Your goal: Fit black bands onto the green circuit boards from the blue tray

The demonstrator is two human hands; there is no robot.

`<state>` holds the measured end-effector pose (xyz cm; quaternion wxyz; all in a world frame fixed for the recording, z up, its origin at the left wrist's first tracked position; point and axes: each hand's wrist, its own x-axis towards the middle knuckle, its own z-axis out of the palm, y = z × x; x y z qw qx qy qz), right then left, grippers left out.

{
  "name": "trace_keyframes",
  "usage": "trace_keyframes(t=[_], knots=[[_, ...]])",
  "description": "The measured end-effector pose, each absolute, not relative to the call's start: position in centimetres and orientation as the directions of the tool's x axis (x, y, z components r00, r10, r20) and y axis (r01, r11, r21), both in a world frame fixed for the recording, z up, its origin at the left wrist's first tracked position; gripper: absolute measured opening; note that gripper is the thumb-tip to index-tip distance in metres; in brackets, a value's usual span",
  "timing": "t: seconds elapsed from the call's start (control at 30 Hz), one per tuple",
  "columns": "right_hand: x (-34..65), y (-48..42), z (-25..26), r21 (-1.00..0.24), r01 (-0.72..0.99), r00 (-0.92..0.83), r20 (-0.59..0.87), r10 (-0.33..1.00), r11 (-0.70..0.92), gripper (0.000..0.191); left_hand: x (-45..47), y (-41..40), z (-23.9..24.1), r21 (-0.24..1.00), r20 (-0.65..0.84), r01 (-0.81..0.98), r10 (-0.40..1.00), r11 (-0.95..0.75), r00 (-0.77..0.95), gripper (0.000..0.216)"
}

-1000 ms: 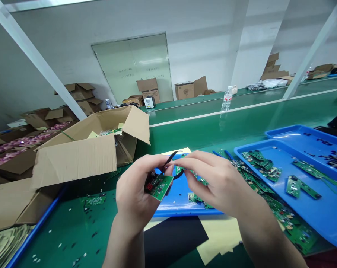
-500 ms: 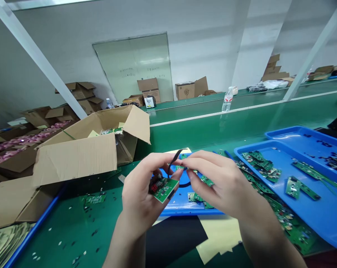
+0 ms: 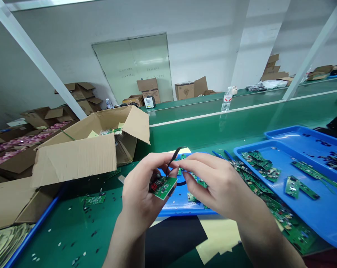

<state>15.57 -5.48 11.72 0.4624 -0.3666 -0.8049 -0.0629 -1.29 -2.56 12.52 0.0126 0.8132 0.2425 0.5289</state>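
In my left hand [image 3: 142,190] is a small green circuit board [image 3: 165,187] with a red component on it, tilted in the curled fingers. A thin flat black cable [image 3: 172,160] rises beside the board and curves over near the fingertips, with part of its loop showing lower down. My right hand [image 3: 217,182] is closed in a pinch at the cable, its fingertips meeting those of the left; the exact grip point is hidden. Below both hands lies a blue tray [image 3: 185,212] holding several green boards [image 3: 194,197].
At right, a larger blue tray [image 3: 280,149] holds boards, and another behind it holds small black parts [image 3: 336,162]. More boards [image 3: 285,219] lie between the trays. An open cardboard box [image 3: 76,160] stands left. A water bottle [image 3: 226,99] stands farther back. Yellow paper [image 3: 218,234] lies in front.
The board in my left hand has shifted and tilted slightly. My right fingers have moved a little left along with the cable; both hands stay together over the tray.
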Motion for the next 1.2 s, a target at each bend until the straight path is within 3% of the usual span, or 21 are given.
trace_keyframes(t=[1.07, 1.2], knots=[[16.2, -5.5, 11.8, -0.393, 0.507, -0.280, 0.767, 0.578, 0.767, 0.025, -2.0, -2.8, 13.1, 0.316, 0.832, 0.324, 0.425, -0.892, 0.357, 0.038], [16.6, -5.6, 11.9, -0.411, 0.523, -0.195, 0.795, 0.575, 0.746, 0.023, -1.7, -3.2, 13.0, 0.424, 0.854, 0.358, 0.499, -0.832, 0.148, 0.031]])
